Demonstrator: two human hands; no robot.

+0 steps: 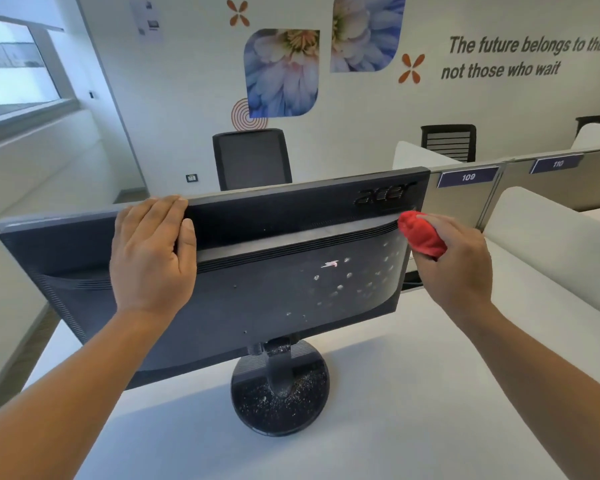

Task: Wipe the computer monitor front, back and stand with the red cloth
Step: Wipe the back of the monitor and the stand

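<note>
Monitor [257,289]: on white desk [413,393], back facing camera, pale specks on back and stand [280,393]
Left hand [153,258]: flat, fingers draped over top edge
Right hand [454,265]: clenched round bunched cloth [420,233], touching monitor's right edge

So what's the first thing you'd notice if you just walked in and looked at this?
Probably the bright red cloth, bunched in the right hand at the right edge of the black monitor, whose back faces us. Next, the pale specks on that back panel and on the round stand on the white desk. The left hand lies flat over the monitor's top edge, and big blue flower pictures decorate the wall behind.
</note>
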